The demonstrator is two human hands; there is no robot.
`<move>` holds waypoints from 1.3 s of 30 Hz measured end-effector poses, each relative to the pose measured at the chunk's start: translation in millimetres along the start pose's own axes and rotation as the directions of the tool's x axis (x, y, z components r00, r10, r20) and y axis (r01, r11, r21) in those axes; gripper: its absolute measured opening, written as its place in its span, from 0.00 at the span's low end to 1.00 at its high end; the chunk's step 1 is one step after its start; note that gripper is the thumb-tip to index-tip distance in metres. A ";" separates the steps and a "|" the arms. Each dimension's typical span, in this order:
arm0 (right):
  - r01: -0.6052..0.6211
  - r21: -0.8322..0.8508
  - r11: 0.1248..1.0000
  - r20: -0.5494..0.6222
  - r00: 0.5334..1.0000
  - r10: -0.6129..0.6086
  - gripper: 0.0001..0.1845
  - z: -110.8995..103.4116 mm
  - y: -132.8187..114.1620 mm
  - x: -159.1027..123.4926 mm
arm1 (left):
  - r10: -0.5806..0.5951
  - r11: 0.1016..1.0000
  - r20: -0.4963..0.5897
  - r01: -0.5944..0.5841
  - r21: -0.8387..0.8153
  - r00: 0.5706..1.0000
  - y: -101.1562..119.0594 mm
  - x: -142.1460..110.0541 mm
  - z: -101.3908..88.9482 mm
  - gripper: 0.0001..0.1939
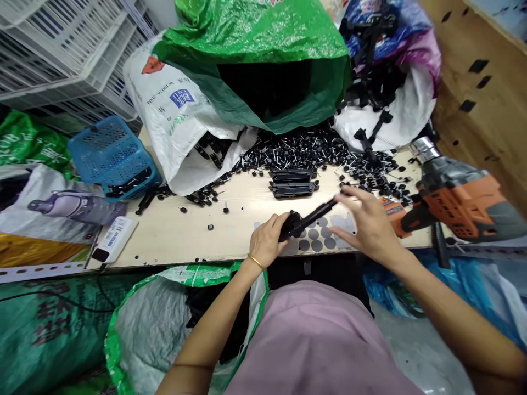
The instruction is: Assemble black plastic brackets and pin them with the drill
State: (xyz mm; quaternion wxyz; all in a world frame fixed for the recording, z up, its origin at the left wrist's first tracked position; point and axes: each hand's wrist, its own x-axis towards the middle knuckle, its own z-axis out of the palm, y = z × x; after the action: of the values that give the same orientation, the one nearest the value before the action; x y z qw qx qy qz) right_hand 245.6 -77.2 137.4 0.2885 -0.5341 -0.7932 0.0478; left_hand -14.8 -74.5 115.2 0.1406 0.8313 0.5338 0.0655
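My left hand [267, 238] is closed around the thick end of a black plastic part with a long arm [315, 215]. That arm points up and to the right, over the near edge of the workbench. At its far tip is my right hand [368, 227], slightly blurred, with thumb and fingers spread. Whether its fingertips touch the tip, I cannot tell. Just beyond, several similar black plastic parts [293, 182] lie side by side. Behind them spreads a heap of small black knobs with metal pins [302, 148]. Grey round discs [315, 245] show on the bench below the held part.
An orange and black power drill [461, 197] rests on the right. A green sack [255, 35] gapes at the back, beside a white sack [164, 109] of black parts. Leftward are a blue basket [109, 151], a purple bottle [78, 207] and a white power strip [116, 240].
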 end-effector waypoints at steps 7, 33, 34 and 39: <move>0.435 -0.146 0.888 0.655 0.716 -0.243 0.05 -1.7 -14.8 -1.5 | 0.235 0.972 0.138 -0.234 -0.026 0.962 2.8 -25.4 -2.8 0.32; -0.677 0.571 0.464 0.740 0.669 0.065 0.23 27.4 -82.0 -55.7 | -0.160 0.488 0.128 0.191 -0.851 0.979 29.4 -77.1 -6.7 0.31; -0.697 0.566 0.440 0.744 0.662 0.091 0.23 30.3 -82.2 -57.9 | -0.142 0.504 0.133 0.187 -0.843 0.981 26.9 -73.8 -3.7 0.31; -0.751 0.558 0.352 0.749 0.639 0.175 0.22 37.7 -85.9 -70.9 | -0.045 0.541 0.140 0.142 -0.829 0.989 18.3 -65.1 5.0 0.29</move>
State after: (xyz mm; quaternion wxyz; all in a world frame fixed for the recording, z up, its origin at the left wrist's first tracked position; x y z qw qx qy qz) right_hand 174.7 -167.0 110.3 0.2269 -0.4955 -0.5094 0.6659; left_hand -25.0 -141.5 118.7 0.5496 0.6363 0.4738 0.2618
